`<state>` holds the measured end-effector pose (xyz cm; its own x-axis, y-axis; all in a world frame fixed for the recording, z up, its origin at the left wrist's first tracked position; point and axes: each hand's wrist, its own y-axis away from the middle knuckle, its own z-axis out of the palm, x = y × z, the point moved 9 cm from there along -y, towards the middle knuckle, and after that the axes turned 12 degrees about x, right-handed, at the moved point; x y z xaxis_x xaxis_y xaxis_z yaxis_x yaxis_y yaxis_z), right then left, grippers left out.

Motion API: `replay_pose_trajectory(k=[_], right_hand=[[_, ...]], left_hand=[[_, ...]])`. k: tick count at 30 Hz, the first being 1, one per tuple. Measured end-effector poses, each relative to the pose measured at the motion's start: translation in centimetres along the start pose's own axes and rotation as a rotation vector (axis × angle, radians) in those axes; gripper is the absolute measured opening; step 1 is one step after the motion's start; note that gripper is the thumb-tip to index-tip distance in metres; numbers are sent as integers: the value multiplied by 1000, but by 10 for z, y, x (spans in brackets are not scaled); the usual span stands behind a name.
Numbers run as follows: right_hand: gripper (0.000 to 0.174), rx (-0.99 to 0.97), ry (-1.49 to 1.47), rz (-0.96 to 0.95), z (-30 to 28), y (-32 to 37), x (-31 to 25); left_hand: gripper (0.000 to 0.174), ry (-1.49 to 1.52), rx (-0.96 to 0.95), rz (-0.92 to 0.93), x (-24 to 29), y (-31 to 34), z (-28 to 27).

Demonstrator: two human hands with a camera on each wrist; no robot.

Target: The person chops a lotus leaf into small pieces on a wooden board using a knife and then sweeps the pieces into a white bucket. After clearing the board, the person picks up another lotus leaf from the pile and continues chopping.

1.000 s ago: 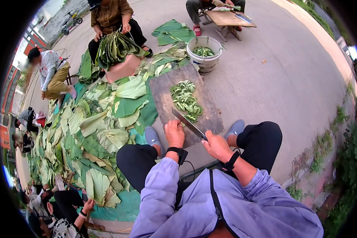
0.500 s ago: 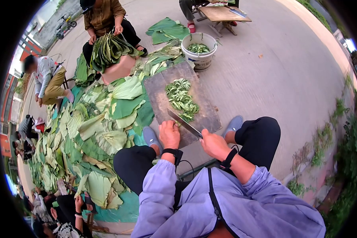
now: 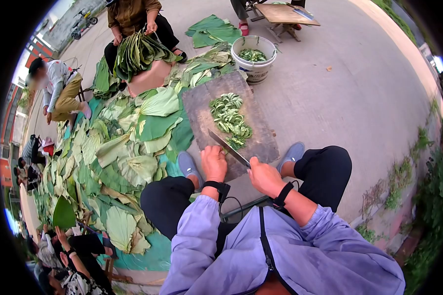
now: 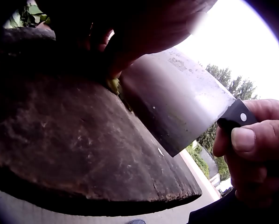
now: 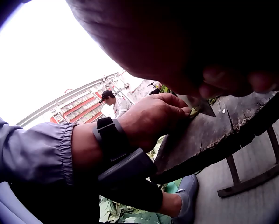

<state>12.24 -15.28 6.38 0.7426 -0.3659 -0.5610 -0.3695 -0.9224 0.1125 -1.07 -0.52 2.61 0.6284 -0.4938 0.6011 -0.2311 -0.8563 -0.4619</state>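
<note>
My right hand (image 3: 266, 177) grips the black handle of a cleaver (image 3: 229, 148), whose broad blade stands on edge over the near part of a dark wooden chopping board (image 3: 202, 105). Right beside the blade, my left hand (image 3: 214, 163) has its fingers curled down on the board. A small green vegetable end (image 4: 114, 85) shows under its fingertips in the left wrist view, mostly hidden by the hand. Beyond the blade lies a heap of sliced green pieces (image 3: 229, 115). The right wrist view has the left hand's fingertips close to the blade's corner.
A white bucket (image 3: 255, 71) with cut greens stands past the board. Large green leaves (image 3: 128, 162) cover the ground on the left, where several people sit. One person handles a stack of leaves (image 3: 140, 54). A low wooden table (image 3: 285, 14) stands at the back.
Both hands stay near the board's near end, the cleaver still beside the left fingers. At lower left, another person's hand now lifts a green leaf. The head view has shifted slightly.
</note>
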Motion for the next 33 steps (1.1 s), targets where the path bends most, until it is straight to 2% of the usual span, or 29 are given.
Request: replay_pose_trajectory(k=[18, 20, 27, 30, 33], right_hand=[[27, 82, 56, -13, 14, -21, -6], [22, 90, 41, -5, 12, -20, -9], [20, 100, 45, -13, 16, -22, -10], [27, 95, 53, -10, 22, -24, -6], [19, 101, 52, -21, 18, -27, -14]], left_hand=[[7, -15, 31, -27, 1, 2, 1], [7, -23, 34, -32, 1, 2, 1], [9, -53, 19, -64, -3, 4, 0], [11, -60, 23, -66, -3, 5, 0], [12, -51, -1, -68, -4, 5, 1]])
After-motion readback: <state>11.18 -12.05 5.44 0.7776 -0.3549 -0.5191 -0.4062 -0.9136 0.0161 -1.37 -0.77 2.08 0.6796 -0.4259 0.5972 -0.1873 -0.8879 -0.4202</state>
